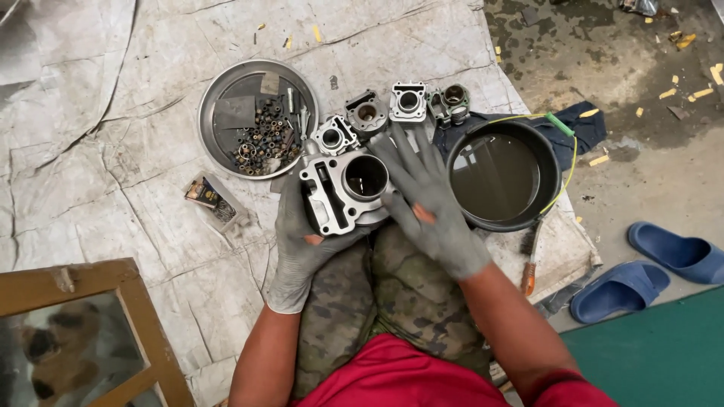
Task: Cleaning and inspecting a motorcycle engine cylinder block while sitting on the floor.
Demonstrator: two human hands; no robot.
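Gloved left hand point(298, 245) under cylinder block point(343, 188)

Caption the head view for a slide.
Gloved left hand cradles an engine cylinder; gloved right hand lies flat beside it.

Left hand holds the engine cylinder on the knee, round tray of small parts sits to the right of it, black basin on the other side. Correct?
Not quite. In the head view the round tray lies left of the engine cylinder, which the left hand holds; the black basin is on the right.
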